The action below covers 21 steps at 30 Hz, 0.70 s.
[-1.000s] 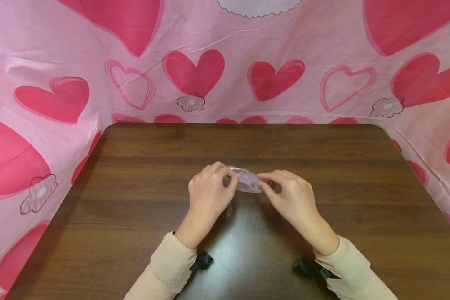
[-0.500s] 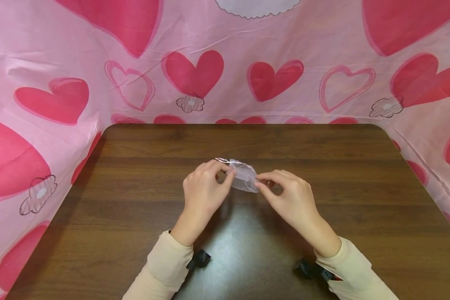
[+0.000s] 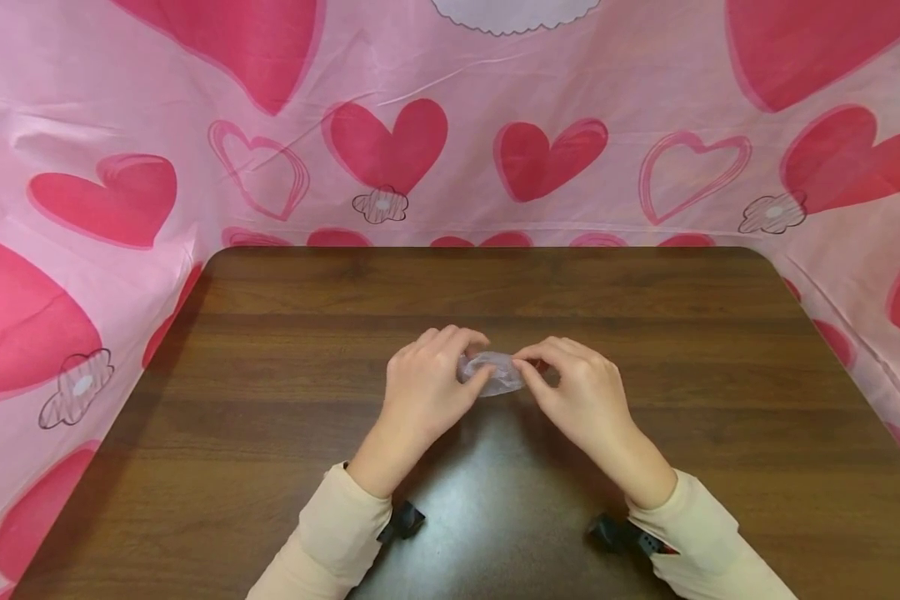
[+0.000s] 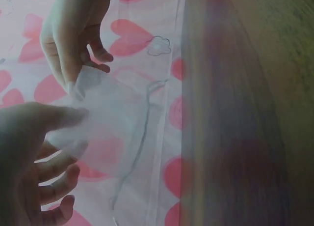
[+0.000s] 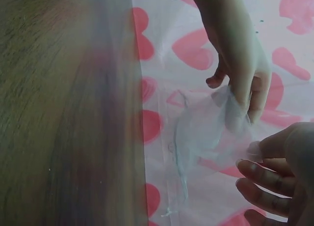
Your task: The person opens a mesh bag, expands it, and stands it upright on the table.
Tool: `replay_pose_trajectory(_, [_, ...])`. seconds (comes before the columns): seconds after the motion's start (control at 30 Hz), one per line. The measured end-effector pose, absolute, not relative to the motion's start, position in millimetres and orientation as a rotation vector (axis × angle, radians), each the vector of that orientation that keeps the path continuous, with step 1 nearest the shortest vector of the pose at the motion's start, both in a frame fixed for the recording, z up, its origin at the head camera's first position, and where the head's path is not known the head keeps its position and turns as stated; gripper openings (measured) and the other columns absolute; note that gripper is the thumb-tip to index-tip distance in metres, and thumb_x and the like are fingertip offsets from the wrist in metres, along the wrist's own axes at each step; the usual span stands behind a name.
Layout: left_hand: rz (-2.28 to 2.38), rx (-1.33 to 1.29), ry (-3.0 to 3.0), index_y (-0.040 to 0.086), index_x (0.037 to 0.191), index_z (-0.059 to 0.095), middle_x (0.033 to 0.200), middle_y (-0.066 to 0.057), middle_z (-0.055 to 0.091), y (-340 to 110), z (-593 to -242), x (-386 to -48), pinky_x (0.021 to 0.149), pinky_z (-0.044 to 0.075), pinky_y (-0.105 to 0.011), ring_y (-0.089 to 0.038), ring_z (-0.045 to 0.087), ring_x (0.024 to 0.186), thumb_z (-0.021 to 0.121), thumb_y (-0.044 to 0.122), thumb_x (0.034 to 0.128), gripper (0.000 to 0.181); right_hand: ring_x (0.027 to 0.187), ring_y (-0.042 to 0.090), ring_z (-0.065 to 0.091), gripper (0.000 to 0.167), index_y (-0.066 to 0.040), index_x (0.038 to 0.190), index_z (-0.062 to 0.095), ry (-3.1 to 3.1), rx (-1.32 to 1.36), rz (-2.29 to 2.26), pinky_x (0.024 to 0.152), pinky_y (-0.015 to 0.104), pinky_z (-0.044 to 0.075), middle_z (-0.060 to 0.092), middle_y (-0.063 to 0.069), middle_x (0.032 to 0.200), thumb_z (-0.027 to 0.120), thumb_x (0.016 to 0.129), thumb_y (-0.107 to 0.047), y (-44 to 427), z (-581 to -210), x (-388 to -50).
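Note:
A small sheer whitish drawstring pouch point(image 3: 501, 377) is held up between both hands over the middle of the table. My left hand point(image 3: 425, 379) has thumb and index finger bent around its left part, and the thin fabric lets the fingertips show through in the left wrist view. At the other end, my right hand point(image 3: 581, 383) pinches the pouch's edge between thumb and index finger. The drawstring point(image 4: 143, 132) hangs along the pouch's lower edge, visible in both wrist views. In the right wrist view the pouch point(image 5: 206, 132) looks loose and crumpled.
A dark brown wooden table point(image 3: 307, 283) lies under the hands. Pink cloth point(image 3: 465, 75) printed with red hearts rises behind it and along both sides. Black wrist cameras point(image 3: 407, 521) sit under the cream sleeves point(image 3: 337, 521).
My left hand first shifted a little left, showing the string above the pouch, then came back right, nearer the right hand. The string is now hidden in the head view; the right hand barely moved.

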<state>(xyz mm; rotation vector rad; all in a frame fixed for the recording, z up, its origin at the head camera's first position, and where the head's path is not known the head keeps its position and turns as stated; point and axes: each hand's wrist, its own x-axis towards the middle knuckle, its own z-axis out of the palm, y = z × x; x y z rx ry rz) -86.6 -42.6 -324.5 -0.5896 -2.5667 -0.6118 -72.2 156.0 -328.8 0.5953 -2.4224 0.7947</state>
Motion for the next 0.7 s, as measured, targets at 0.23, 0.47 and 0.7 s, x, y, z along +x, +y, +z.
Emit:
replay_pose_trajectory(0.23, [-0.575,-0.634,-2.504,0.025,0.082,0.077,0.066,0.014,0.062,-38.6,-328.6,-85.3,0.05,0.042,-0.026,-0.006,0.054,0.058,0.077,0.031,0.0846,0.006,0.066,0.012,0.06,0.009,-0.014,0.09,0.075,-2.452,0.648,0.809,0.055,0.031,0.047,0.067,-0.006,0.077,0.081,0.083,-0.016,153.0,-330.3,-69.9])
replay_pose_trajectory(0.47, [-0.553,-0.55,-2.426,0.023,0.079,0.076,0.064,0.012,0.065,-40.4,-327.3,-86.2,0.047,0.042,-0.029,-0.009,0.053,0.053,0.076,0.028,0.0842,0.007,0.06,0.009,0.054,0.024,-0.013,0.097,0.074,-2.577,0.61,0.766,0.051,0.028,0.042,0.061,-0.007,0.072,0.084,0.079,-0.025,151.9,-329.9,-67.9])
replay_pose_trajectory(0.7, [-0.575,-0.493,-2.423,0.023,0.082,0.076,0.066,0.013,0.065,-42.7,-325.5,-87.9,0.049,0.043,-0.029,-0.01,0.056,0.056,0.072,0.024,0.0845,0.005,0.056,0.009,0.054,0.021,-0.011,0.1,0.074,-2.534,0.569,0.737,0.049,0.029,0.041,0.064,-0.007,0.071,0.08,0.079,-0.012,152.7,-330.3,-69.0])
